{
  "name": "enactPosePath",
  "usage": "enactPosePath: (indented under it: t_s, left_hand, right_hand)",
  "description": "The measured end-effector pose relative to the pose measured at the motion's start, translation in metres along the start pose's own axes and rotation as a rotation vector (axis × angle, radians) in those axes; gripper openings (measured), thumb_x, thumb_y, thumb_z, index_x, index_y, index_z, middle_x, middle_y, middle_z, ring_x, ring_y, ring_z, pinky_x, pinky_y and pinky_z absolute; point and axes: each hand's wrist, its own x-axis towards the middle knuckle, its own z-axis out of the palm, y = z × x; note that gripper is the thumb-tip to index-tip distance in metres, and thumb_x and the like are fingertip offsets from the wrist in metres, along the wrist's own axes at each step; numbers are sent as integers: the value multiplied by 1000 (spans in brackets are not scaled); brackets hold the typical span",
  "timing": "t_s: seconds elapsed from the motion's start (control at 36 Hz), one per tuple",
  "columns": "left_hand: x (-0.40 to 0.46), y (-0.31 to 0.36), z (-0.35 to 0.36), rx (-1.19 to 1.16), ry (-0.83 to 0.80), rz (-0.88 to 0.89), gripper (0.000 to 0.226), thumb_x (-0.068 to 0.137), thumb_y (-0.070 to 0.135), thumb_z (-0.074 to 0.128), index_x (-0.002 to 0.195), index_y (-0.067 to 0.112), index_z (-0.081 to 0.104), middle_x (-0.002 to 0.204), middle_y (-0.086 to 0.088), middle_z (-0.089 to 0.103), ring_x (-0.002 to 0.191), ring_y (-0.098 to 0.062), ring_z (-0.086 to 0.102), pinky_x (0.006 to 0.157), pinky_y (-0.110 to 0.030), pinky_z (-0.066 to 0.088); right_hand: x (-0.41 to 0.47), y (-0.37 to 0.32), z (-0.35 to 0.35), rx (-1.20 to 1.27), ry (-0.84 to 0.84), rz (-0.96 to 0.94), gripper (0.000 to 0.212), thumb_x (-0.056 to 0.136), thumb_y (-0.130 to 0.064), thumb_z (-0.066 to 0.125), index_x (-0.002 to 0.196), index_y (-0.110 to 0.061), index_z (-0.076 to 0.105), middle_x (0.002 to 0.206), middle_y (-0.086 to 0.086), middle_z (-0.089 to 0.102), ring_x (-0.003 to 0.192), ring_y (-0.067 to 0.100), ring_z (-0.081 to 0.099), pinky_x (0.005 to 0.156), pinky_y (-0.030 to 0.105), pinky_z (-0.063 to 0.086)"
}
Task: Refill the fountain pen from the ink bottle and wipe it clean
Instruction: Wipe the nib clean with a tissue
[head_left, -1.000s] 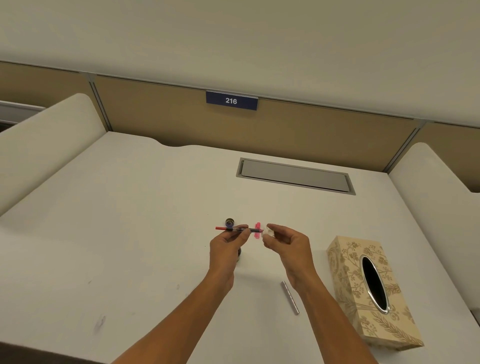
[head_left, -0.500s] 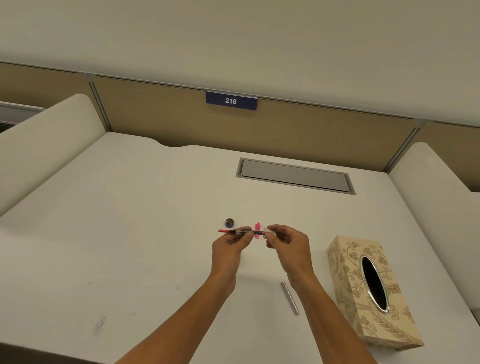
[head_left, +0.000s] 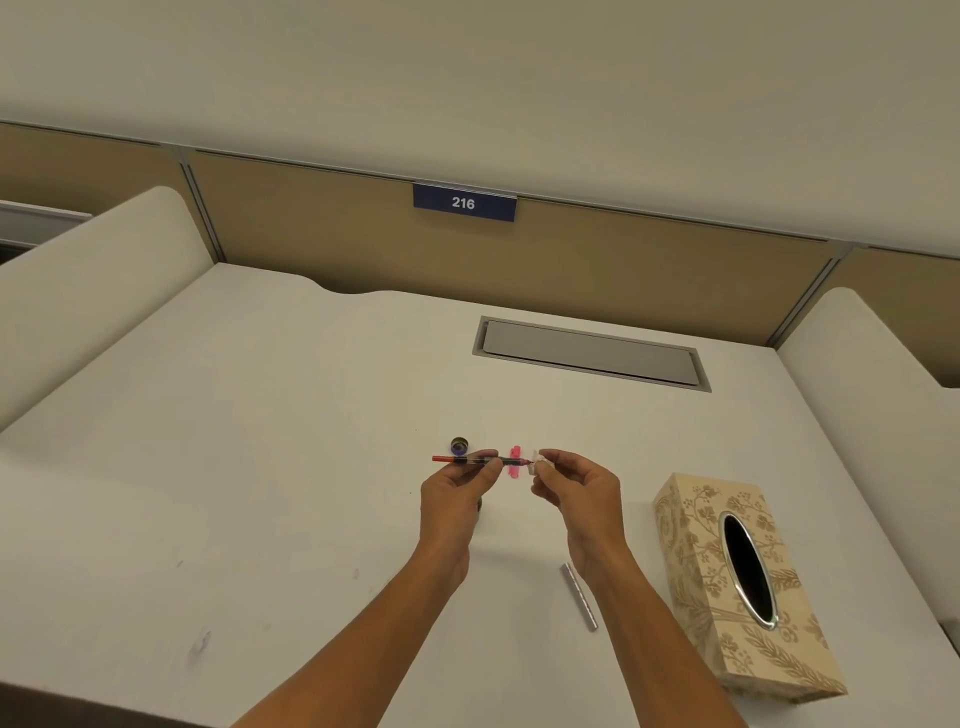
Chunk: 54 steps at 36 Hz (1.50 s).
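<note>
white counter (head_left: 260, 467) | patterned tissue box (head_left: 737, 587) at right | silver pen barrel (head_left: 579, 597) near front | small dark cap (head_left: 459, 445) mid | grey hatch (head_left: 589, 353) recessed at back

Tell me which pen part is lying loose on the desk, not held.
The silver barrel, flat on the desk near the tissue box. The red-ended pen section is off the desk, pinched by the left hand.

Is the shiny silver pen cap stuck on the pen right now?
No, the slim silver metal cap lies on the white desk, apart from the red-tipped pen held in both hands.
</note>
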Motion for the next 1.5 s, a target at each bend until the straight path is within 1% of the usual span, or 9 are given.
enactPosePath:
  t_s: [0.22, 0.36, 0.5, 0.64, 0.78, 1.0, 1.19, 1.33, 1.5]
  left_hand:
    - [5, 2, -6, -10, 17, -2, 8, 84, 20, 73, 89, 26, 75, 92, 9, 74, 94, -13, 58, 91, -37, 42]
    - [8, 0, -8, -11, 24, -8, 15, 85, 24, 72, 100, 19, 75, 96, 7, 74, 95, -11, 59, 95, -37, 42]
    - [10, 0, -12, 4, 39, -3, 25, 87, 29, 70, 106, 14, 74, 105, 1, 73, 94, -14, 56, 80, -31, 43]
    - [15, -4, -22, -25, 10, -18, 16, 86, 29, 72, 94, 17, 78, 96, -1, 75, 98, -22, 63, 83, -35, 47]
    - [15, -5, -28, -96, -17, -30, 12, 88, 16, 70, 93, 7, 75, 88, -6, 76, 93, -22, 68, 90, -38, 51]
    - [11, -6, -32, -137, -66, -49, 12, 90, 13, 66, 88, 6, 74, 85, -6, 70, 84, -21, 60, 94, -37, 50]
    - [9, -12, -33, -158, -91, -61, 11, 92, 8, 62, 94, 5, 72, 84, -9, 70, 87, -27, 59, 96, -40, 48]
    - [10, -17, -34, -148, -115, -69, 15, 94, 10, 60, 99, 4, 72, 83, -12, 68, 86, -29, 59, 92, -40, 48]
    - [11, -20, -33, -97, -126, -63, 22, 96, 15, 58, 109, 1, 69, 71, -4, 61, 70, -17, 55, 84, -34, 48]
  right_hand:
    - [6, 6, -8, 45, 34, 43, 16, 86, -3, 72, 101, -6, 73, 94, 15, 75, 80, 22, 71, 75, 30, 60]
    - [7, 9, -10, 62, 33, 54, 19, 86, -2, 71, 105, -6, 72, 95, 13, 75, 83, 23, 72, 79, 33, 61]
    - [7, 11, -11, 89, 11, 76, 19, 86, -3, 72, 105, -5, 73, 97, 18, 75, 80, 24, 70, 84, 37, 60]
    - [5, 14, -14, 105, -20, 91, 17, 86, -2, 72, 103, -4, 73, 98, 21, 74, 82, 25, 69, 83, 36, 59]
    - [2, 16, -16, 91, -48, 85, 17, 86, -2, 72, 103, -5, 74, 99, 19, 74, 87, 24, 69, 82, 33, 57]
    - [-3, 19, -19, 58, -70, 83, 15, 89, -1, 68, 102, -5, 73, 88, 11, 76, 86, 20, 72, 91, 36, 56]
    - [-10, 24, -23, 43, -65, 99, 14, 91, -1, 65, 100, -6, 73, 94, 13, 74, 89, 25, 74, 92, 38, 57]
    - [-12, 28, -29, 14, -76, 95, 19, 90, -2, 66, 104, -12, 74, 94, 11, 71, 80, 23, 72, 91, 42, 57]
    - [-18, 27, -32, 62, -79, 116, 32, 85, -2, 73, 114, -13, 67, 82, 6, 68, 77, 26, 69, 87, 41, 57]
